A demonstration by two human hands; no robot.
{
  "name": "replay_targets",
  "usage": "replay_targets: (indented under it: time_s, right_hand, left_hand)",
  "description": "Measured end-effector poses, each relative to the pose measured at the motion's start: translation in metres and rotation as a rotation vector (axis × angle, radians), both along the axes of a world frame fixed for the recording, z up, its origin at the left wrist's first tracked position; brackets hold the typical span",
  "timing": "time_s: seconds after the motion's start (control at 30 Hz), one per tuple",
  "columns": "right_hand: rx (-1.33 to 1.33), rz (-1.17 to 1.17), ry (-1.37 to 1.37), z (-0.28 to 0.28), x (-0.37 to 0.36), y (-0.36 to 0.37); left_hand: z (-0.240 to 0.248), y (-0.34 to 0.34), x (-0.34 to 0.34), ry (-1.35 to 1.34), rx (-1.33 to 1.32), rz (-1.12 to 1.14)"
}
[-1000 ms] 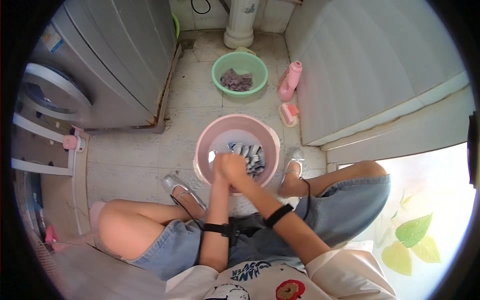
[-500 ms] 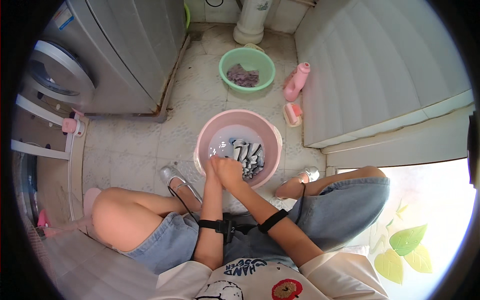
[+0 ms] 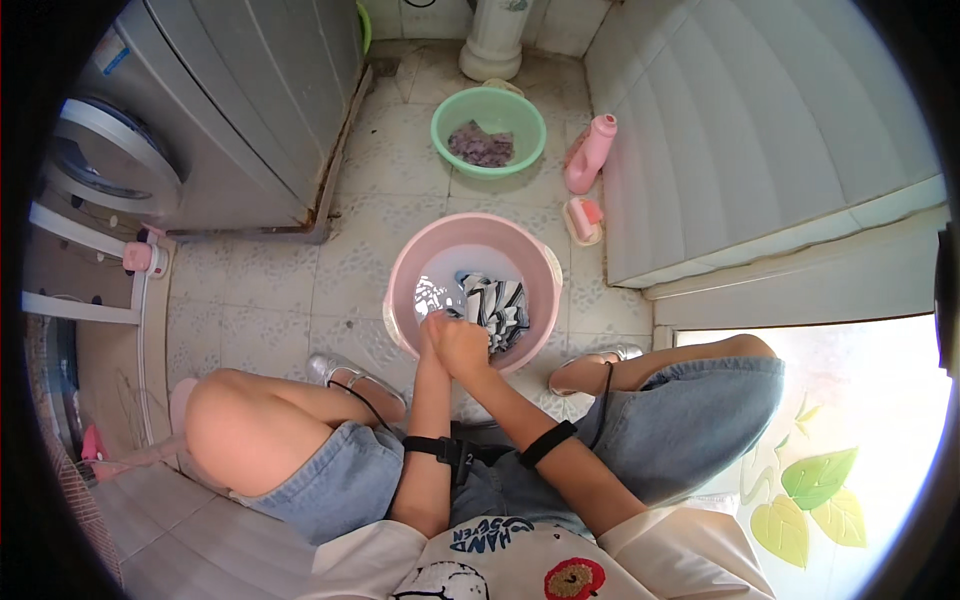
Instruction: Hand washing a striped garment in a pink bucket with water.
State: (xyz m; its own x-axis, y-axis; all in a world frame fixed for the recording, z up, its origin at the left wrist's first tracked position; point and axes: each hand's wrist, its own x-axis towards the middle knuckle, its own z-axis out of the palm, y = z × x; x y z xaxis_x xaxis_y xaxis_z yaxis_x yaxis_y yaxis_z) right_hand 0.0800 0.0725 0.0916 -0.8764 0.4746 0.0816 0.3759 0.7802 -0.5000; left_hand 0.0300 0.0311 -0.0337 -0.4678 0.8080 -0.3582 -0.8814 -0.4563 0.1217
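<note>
A pink basin [image 3: 403, 262] of cloudy water stands on the floor between my feet. In it lies a wet cloth with black, white and grey stripes [image 3: 497, 305], partly above the water. Over the basin's near left side, my left hand [image 3: 434, 332] and my right hand [image 3: 464, 347] are closed and pressed together. The cloth runs up to my fingers, which grip its near edge; the gripped part is mostly hidden behind the knuckles. My right hand lies partly across the left one.
A green basin [image 3: 440, 130] holding a purplish cloth [image 3: 482, 146] stands farther off. Beside the right wall are a pink bottle [image 3: 592, 155] and a brush with a pink handle [image 3: 584, 220]. A grey front-loading washing machine [image 3: 230, 120] is at the left; a white pipe rises behind.
My hands stay together over the basin and have shifted only slightly. The striped cloth has moved a little, and the whole view has tilted slightly.
</note>
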Motion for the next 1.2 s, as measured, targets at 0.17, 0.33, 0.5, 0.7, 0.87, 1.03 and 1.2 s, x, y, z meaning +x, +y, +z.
replay_targets:
  time_s: [0.17,0.33,0.5,0.7,0.87,1.03,1.2]
  right_hand:
    - [0.021,-0.139,-0.127,-0.009,-0.013,0.033]
    - [-0.011,-0.277,-0.142,-0.028,-0.012,0.081]
    - [0.119,-0.050,-0.029,-0.013,-0.018,-0.010]
    - [0.120,-0.151,-0.071,-0.030,-0.016,0.069]
    - [0.164,0.040,0.063,-0.005,-0.009,0.004]
    - [0.085,-0.131,0.017,-0.028,-0.013,0.079]
    - [0.067,-0.032,0.030,-0.003,-0.004,0.040]
  left_hand:
    - [0.033,0.012,0.008,-0.095,-0.258,-0.045]
    - [0.088,0.043,0.016,-0.069,-0.598,-0.251]
    - [0.003,-0.032,-0.045,0.020,-0.177,-0.069]
    - [0.095,0.036,-0.004,-0.012,-0.704,-0.217]
    - [-0.018,-0.034,-0.028,0.006,0.227,-0.167]
    - [0.094,0.039,0.012,-0.016,-0.640,-0.171]
    - [0.068,0.009,-0.006,-0.086,-0.587,-0.021]
